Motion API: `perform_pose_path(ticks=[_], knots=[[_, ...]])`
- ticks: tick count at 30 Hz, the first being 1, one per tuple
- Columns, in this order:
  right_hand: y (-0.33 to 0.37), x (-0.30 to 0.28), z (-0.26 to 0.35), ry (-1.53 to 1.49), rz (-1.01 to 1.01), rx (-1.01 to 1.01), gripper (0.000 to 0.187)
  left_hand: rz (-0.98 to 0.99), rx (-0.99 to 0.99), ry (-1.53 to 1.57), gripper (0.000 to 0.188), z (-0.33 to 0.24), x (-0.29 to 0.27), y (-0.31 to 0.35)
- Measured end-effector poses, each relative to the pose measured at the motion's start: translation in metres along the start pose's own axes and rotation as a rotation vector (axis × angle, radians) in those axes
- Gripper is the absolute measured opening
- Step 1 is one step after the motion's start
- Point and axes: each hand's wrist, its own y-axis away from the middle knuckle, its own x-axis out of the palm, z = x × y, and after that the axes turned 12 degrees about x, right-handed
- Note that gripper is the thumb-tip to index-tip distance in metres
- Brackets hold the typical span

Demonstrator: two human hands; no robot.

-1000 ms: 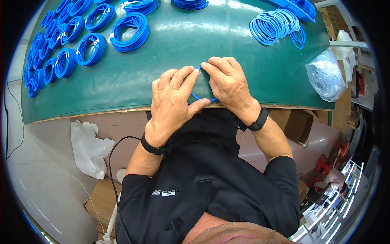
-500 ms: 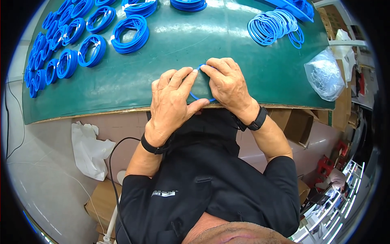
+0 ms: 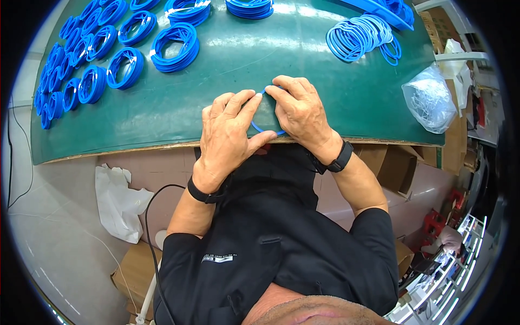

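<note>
A single thin blue ring [image 3: 260, 129] lies at the near edge of the green table, between my two hands. Fingertips of my left hand [image 3: 225, 132] pinch its far side, with the thumb stretched out toward the near side. Close beside them, the thumb and index finger of my right hand [image 3: 302, 111] grip the same far part; the other fingers are curled. My fingers cover much of the ring's right side, and the exact spot where they meet on it is hard to make out.
Bundled blue ring coils [image 3: 174, 47] stand in rows at the left. Loose lighter-blue rings [image 3: 355, 40] are fanned out at the far right, beside a blue tray [image 3: 379, 12]. A clear plastic bag [image 3: 430, 103] sits at the right edge. Below the table is an open cardboard box [image 3: 398, 170].
Both hands keep their pinch on the ring, with the right hand shifted very slightly left and away from me. The table's contents appear slightly displaced as the view moves a little.
</note>
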Motion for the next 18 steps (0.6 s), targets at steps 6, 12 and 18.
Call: perform_pose_path(ticks=[6, 12, 18], knots=[[0.002, 0.001, -0.003, -0.020, -0.005, 0.010, 0.030, 0.000, 0.005, -0.003, 0.080, 0.000, 0.000, 0.000], [0.001, -0.001, 0.001, -0.073, -0.075, 0.104, 0.033, -0.011, 0.005, 0.009, 0.078, 0.001, 0.001, 0.001], [0.011, -0.016, 0.006, -0.040, -0.031, 0.132, 0.033, -0.051, 0.015, 0.035, 0.068, 0.002, 0.001, 0.004]])
